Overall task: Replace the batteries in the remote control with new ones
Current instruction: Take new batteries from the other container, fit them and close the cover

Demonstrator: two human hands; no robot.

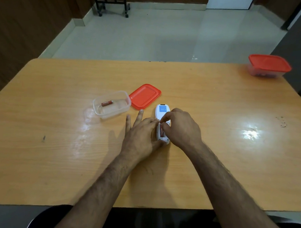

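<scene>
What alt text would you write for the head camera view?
Two bare hands work at a white remote control lying face down on a wooden table; the right hand presses a red battery into it. Nearby stand an open clear container and its red lid.

Home-like room: tiled floor [151, 31], wooden table [199, 102], wood-panelled wall [19, 26].

White remote control [162, 114] lies face-down on table centre, blue label on back, batt. compartment open w/ one red battery [161, 131] seated. Second red battery [107, 103] lies inside clear tub at left.
</scene>
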